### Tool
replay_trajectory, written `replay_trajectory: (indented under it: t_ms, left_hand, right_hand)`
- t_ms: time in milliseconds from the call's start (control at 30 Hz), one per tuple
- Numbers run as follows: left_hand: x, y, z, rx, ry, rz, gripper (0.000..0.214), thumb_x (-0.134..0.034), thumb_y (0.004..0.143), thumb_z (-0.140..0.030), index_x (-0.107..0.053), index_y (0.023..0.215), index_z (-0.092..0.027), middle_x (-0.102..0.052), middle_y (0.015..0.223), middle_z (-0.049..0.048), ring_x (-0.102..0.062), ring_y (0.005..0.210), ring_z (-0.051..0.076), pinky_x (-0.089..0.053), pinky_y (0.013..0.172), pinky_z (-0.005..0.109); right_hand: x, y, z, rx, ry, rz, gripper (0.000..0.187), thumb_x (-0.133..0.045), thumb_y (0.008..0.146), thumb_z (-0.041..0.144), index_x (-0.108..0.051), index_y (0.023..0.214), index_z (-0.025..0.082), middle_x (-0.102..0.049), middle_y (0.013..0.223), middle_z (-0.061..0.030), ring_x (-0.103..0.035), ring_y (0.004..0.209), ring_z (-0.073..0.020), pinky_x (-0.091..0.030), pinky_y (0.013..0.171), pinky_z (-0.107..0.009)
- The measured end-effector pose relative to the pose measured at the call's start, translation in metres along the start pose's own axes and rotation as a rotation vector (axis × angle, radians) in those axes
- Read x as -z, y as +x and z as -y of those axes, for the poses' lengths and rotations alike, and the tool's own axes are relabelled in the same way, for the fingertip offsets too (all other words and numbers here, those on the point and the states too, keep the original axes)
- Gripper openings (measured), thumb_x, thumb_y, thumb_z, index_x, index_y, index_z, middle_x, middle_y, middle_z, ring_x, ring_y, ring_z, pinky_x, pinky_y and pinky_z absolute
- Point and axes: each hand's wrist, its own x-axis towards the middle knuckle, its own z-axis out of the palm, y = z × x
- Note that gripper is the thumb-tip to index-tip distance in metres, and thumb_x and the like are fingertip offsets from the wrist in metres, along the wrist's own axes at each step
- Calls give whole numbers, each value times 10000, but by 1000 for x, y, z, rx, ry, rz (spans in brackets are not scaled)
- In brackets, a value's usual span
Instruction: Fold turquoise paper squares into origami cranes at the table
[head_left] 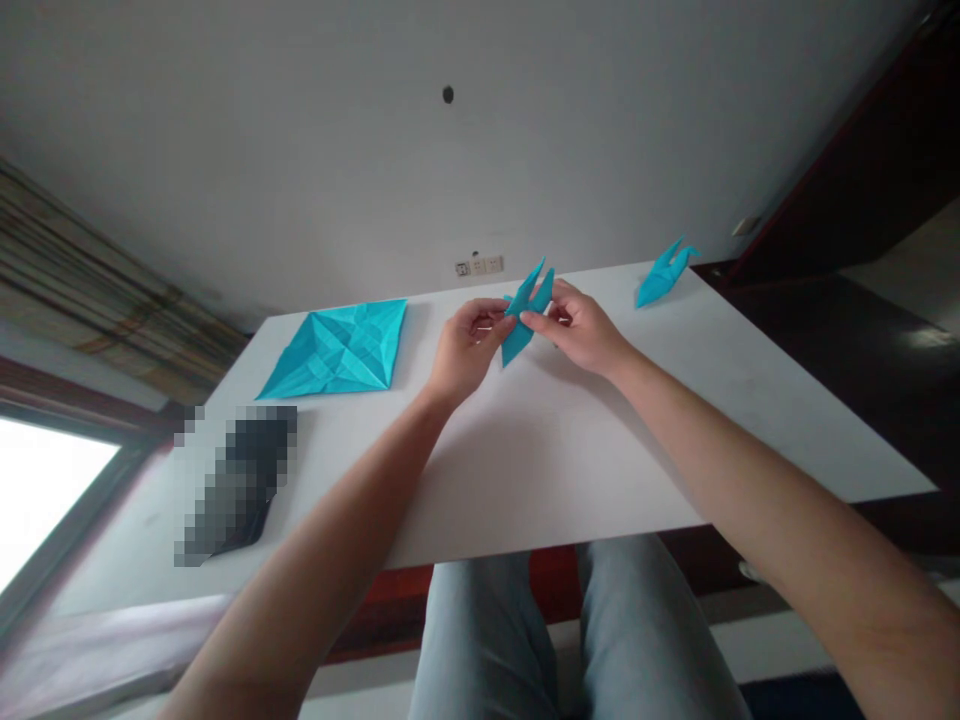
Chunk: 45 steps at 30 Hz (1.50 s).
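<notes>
A turquoise origami crane (519, 340), partly folded, is held above the white table between both hands. Two narrow points rise from its top and a wide point hangs below. My left hand (469, 345) pinches its left side, thumb on the near face. From the other side my right hand (581, 325) grips it, thumb pressed to the paper near the base of the upright points. The fingers behind the paper are partly hidden.
A creased turquoise paper sheet (341, 350) lies at the table's left. Another origami crane (664, 277) stands near the back right corner. A blurred-out dark object (244, 480) rests at the front left of the white table (600, 450). A wall with sockets (480, 266) is behind.
</notes>
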Motion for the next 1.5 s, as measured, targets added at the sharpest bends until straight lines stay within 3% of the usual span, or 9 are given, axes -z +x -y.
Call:
replay_trajectory:
  t_ms: [133,200,300,400,667,800,967,1200,1500]
  left_hand:
    - [3,-1,-3,-10,187,-60,209,-954,1002,-385,-853,1088,-224,-876,1201,87,-836,1107,223,-673,950,329]
    - [3,-2,-4,12,214,-23,161,-934,1022,-349,-845,1055,-219,-889,1116,71,-844,1057,216,-660,956,337]
    - [1,-3,-3,53,96,46,196,-931,1041,-369,-813,1041,-213,-869,935,37,-827,883,187,-632,850,311]
    - [-3,-3,-1,54,-24,44,278,-960,1026,-425,-782,1039,-211,-877,954,44,-830,878,177,-631,818,289]
    - [3,2,-14,126,-49,15,376,-822,1125,-533,-770,1373,-256,-874,1046,34,-836,931,185,-664,852,298]
    - [10,5,-21,157,-121,58,321,-777,1090,-511,-810,1304,-274,-869,1115,36,-828,992,189,-663,876,298]
    - [10,3,-25,142,-186,21,270,-832,1004,-452,-787,1205,-277,-845,1082,17,-813,981,179,-658,884,296]
    - [10,4,-28,96,-225,31,354,-928,899,-410,-696,1133,-281,-789,1056,-19,-755,905,142,-633,865,277]
    - [9,5,-31,110,-239,13,333,-950,885,-382,-659,1003,-273,-785,1065,-12,-749,928,130,-628,841,237]
  right_hand:
    - [-2,-4,1,-86,16,48,508,-903,981,757,-809,1105,274,-716,913,2,-532,727,-180,-452,714,-370]
    - [-2,-5,0,-103,26,46,481,-914,975,727,-789,1055,270,-715,910,-2,-543,733,-185,-438,706,-372]
    - [-1,-4,-3,-148,45,39,486,-947,942,717,-787,1042,269,-745,935,-20,-555,753,-196,-441,708,-375]
    - [0,-3,-4,-190,67,67,523,-951,920,737,-820,1083,258,-814,1028,-56,-602,797,-213,-476,760,-392]
    - [3,-3,5,-249,171,203,458,-976,889,650,-816,1019,240,-793,940,-42,-645,855,-229,-508,818,-389]
    - [1,-4,13,-310,316,307,369,-934,874,545,-784,981,225,-747,878,-7,-629,825,-199,-495,803,-363]
    - [1,-4,21,-358,360,281,304,-872,849,482,-774,963,217,-645,792,36,-524,740,-161,-407,729,-343]
    - [1,-5,22,-413,386,262,332,-896,808,481,-794,974,213,-684,830,24,-549,772,-165,-410,744,-340]
    - [3,-5,18,-343,363,276,331,-906,862,503,-775,983,224,-677,850,13,-554,780,-176,-442,762,-346]
